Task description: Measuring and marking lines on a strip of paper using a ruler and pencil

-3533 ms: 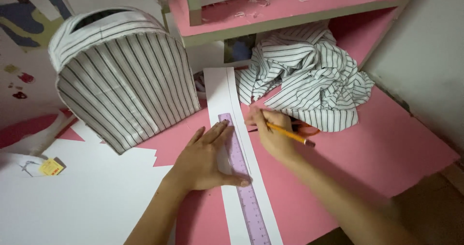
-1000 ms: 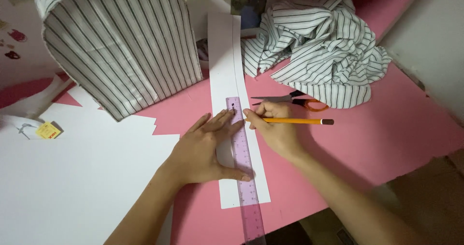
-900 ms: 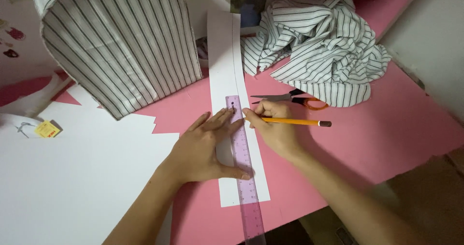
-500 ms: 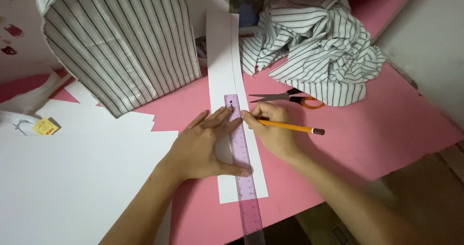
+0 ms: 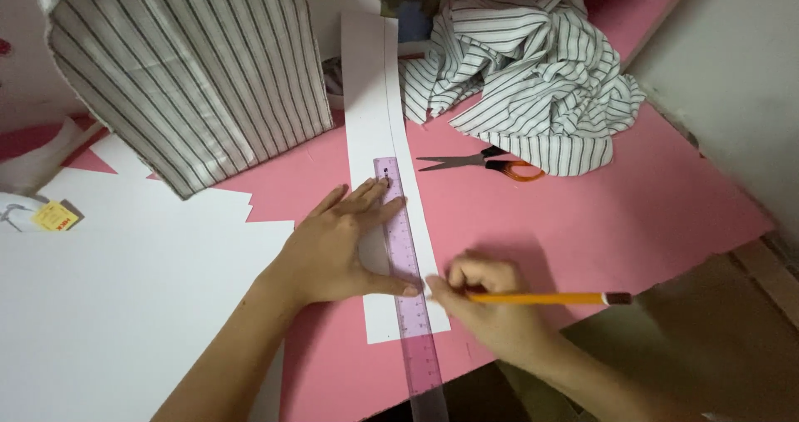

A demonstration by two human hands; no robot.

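Right hand [image 5: 491, 310] at the near end of the purple ruler [image 5: 405, 280], fingers closed around a yellow pencil [image 5: 545, 298], tip at the ruler's right edge. Left hand [image 5: 337, 251] spread flat, open, holding nothing, fingertips pinning the ruler onto the long white paper strip [image 5: 383, 181]. Judgement: a clean line needs steady downward pressure near the pencil tip, pencil kept snug against the edge, ruler not allowed to pivot. Beyond the ruler's far end and to the right, orange-handled scissors [image 5: 487, 162] lie on the pink table [image 5: 632, 214]; farther, crumpled striped fabric [image 5: 533, 81]; left of the strip, a striped fabric-covered box [image 5: 183, 72].
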